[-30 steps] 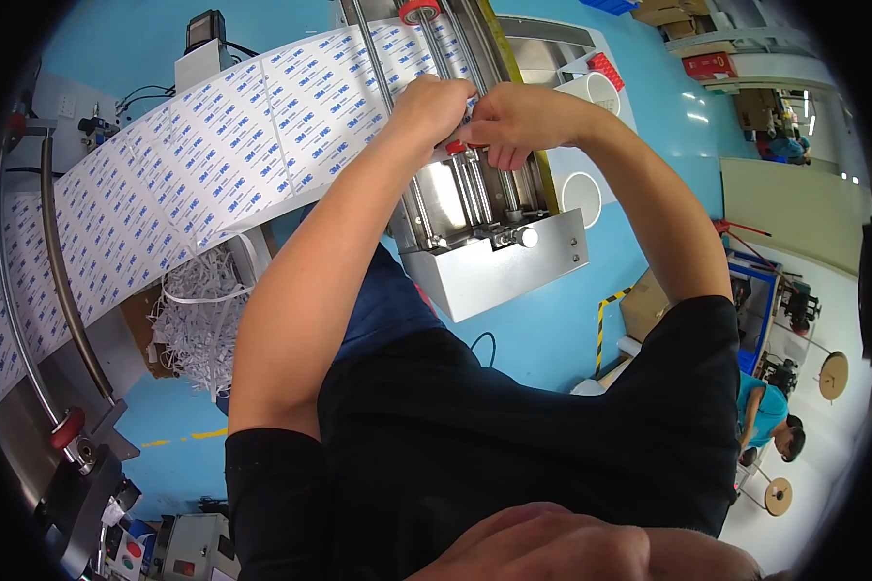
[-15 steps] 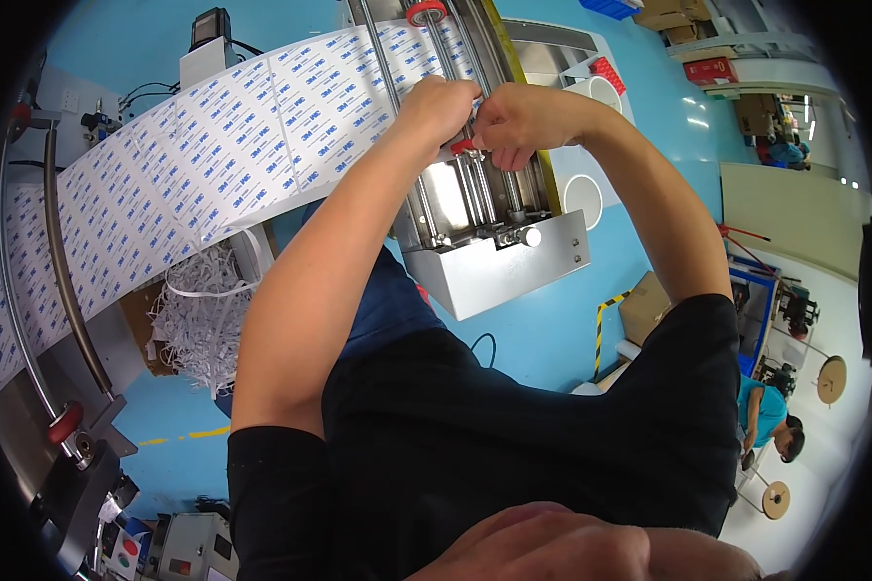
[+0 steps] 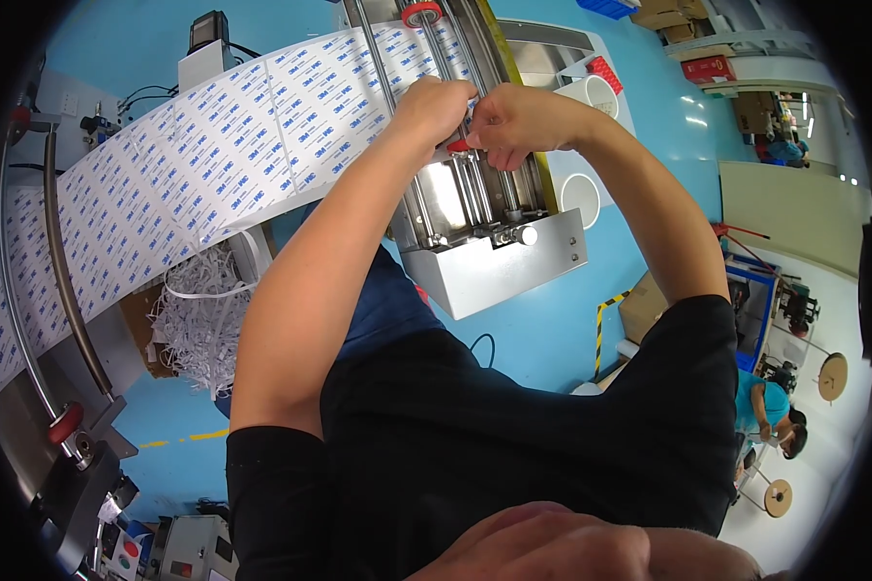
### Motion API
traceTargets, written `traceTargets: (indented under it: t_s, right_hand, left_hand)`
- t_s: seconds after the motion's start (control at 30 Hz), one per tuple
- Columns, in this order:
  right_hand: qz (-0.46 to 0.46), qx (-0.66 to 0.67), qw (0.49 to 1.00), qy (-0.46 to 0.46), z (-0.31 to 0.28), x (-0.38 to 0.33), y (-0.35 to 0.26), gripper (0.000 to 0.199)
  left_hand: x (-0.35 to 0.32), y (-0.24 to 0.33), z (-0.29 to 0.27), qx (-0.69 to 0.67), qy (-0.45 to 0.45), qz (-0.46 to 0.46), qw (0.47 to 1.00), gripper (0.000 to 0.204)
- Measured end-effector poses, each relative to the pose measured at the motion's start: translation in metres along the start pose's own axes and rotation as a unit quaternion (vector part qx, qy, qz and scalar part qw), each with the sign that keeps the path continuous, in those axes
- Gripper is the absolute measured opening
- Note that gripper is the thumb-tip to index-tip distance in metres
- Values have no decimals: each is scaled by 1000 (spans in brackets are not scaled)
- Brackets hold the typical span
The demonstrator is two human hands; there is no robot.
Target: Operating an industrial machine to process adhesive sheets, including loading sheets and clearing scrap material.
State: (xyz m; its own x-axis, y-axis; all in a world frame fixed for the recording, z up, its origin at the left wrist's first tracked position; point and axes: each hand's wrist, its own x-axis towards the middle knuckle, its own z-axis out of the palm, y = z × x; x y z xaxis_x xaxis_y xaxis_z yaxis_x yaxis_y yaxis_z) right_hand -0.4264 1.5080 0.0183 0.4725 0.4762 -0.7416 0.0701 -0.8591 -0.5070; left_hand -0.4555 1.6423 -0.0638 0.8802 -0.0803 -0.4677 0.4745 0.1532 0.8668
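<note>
Both my hands meet over the steel rods (image 3: pixel 471 194) of a grey metal machine (image 3: pixel 499 271). My left hand (image 3: pixel 436 108) is closed, its fingertips bent down and out of sight among the rods. Close to its right, my right hand (image 3: pixel 518 124) is curled, thumb and forefinger pinched together. Whatever the fingers hold is too small or too hidden to tell. A red ring (image 3: pixel 458 146) on the rods lies just under the right fingertips. Farther up sits another red ring (image 3: pixel 422 13). A wide white sheet with blue print (image 3: pixel 218 145) runs from the left into the machine.
Beneath the sheet stands a box of shredded white strips (image 3: pixel 203 315). White tube ends (image 3: pixel 579 201) lie right of the machine. More rollers (image 3: pixel 63 281) rise at the far left. A person in a teal shirt (image 3: pixel 767 402) is at the far right, near brown reels (image 3: pixel 831 378).
My hands stay at the same spot over the rods, with hardly any visible movement. The view has shifted very slightly. At far right, the person's arm and head have moved a little.
</note>
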Motion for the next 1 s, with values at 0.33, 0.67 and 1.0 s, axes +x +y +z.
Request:
traceTargets:
  t_s: [0.33,0.67,1.0]
  right_hand:
    - [34,-86,996,20,6,-2,-12,23]
    - [-67,50,996,22,3,-5,-2,16]
    - [-42,-330,932,143,23,0,-17,40]
  left_hand:
    - [1,-3,1,-26,18,-12,999,37]
    - [9,-9,-1,14,8,22,1000,39]
    - [3,-4,0,-43,9,-2,999,40]
